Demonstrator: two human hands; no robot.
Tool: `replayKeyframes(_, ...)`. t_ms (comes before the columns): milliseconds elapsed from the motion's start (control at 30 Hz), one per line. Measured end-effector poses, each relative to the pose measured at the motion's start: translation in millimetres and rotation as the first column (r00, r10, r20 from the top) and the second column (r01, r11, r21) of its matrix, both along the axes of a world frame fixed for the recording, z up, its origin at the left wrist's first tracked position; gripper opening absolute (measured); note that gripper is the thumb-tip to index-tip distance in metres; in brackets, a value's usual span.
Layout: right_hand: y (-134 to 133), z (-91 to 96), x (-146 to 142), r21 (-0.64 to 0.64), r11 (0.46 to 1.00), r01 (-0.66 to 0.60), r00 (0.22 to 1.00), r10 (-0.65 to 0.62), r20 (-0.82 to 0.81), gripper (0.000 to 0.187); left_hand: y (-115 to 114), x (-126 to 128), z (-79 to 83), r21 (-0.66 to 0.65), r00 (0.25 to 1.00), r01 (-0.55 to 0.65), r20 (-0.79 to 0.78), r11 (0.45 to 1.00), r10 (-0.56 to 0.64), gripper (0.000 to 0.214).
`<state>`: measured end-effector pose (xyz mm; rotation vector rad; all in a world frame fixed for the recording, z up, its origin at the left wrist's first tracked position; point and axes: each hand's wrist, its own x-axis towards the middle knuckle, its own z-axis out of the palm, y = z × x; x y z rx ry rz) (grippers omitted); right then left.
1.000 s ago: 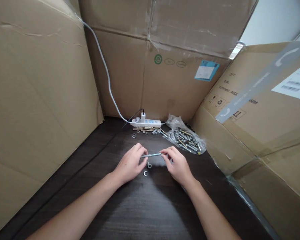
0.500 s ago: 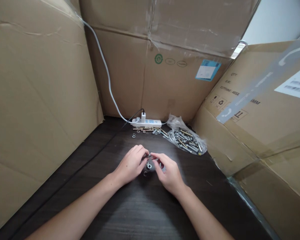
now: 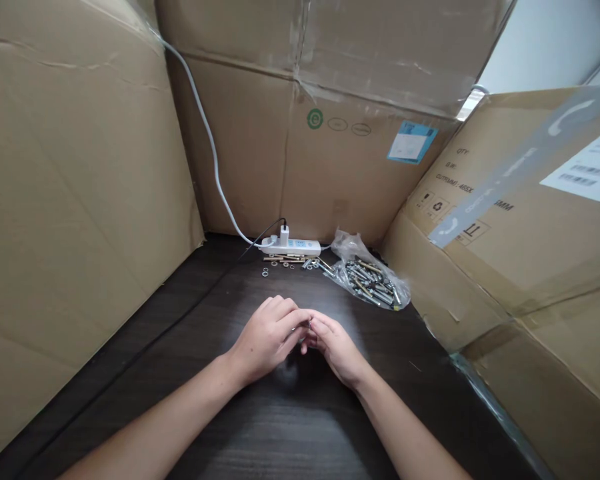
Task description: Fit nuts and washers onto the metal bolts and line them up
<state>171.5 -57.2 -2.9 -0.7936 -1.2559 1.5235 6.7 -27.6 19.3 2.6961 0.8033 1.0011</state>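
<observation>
My left hand (image 3: 270, 337) and my right hand (image 3: 337, 347) meet above the dark table, fingertips touching. Both are closed in a pinch around a small shiny metal piece (image 3: 309, 325), mostly covered by the fingers; its exact kind cannot be made out. The fingers and their shadow cover the tabletop just below. Farther back, several washers or rings (image 3: 265, 272) lie near a row of brass-coloured and silver rods (image 3: 287, 258).
A white power strip (image 3: 300, 248) with a plugged-in charger (image 3: 285, 235) stands at the back. To its right is a clear plastic bag (image 3: 375, 283) of bolts. A black cable (image 3: 180, 313) crosses the table's left side. Cardboard boxes (image 3: 250, 153) wall three sides.
My hands have come together, the left moving slightly right and its fingers now overlapping the right's. The loose rings that lay between them are now hidden. The view has shifted slightly.
</observation>
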Motion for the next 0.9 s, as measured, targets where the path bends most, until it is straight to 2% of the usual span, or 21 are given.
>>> replayKeyframes(100,-1,1.5,0,-0.042,0.999,-0.009,0.998,0.007,-0.057,0.031,-2,0,-0.1,0.007,1.0,0.003,0.015,1.0,-0.003,0.018)
replayKeyframes(200,-1,2.7,0,-0.065,0.997,0.036,0.996,-0.041,-0.076,0.031,-3,0,0.2,0.0,1.0,0.001,0.012,1.0,-0.001,0.018)
replayKeyframes(367,4,4.5,8,-0.162,0.968,0.193,0.965,-0.217,-0.144,0.03,5,-3,-2.1,-0.108,0.996,-0.067,-0.059,0.992,0.061,0.026)
replayKeyframes(433,8,4.7,13,-0.216,0.941,0.261,0.934,-0.302,-0.189,0.031,11,-7,-6.7,-0.154,0.987,-0.105,-0.136,0.983,0.084,0.021)
replayKeyframes(533,13,5.0,20,-0.308,0.889,0.339,0.882,-0.414,-0.223,0.033,18,-10,-15.8,-0.211,0.97,-0.109,-0.238,0.971,0.057,0.018)
replayKeyframes(633,15,5.3,24,-0.374,0.857,0.355,0.855,-0.459,-0.241,0.035,21,-11,-21.8,-0.239,0.963,-0.106,-0.268,0.965,0.04,0.018)
replayKeyframes(900,16,3.3,24,-0.418,0.848,0.326,0.84,-0.463,-0.284,0.038,20,-9,-20.1,-0.238,0.955,-0.1,-0.295,0.966,0.026,0.015)
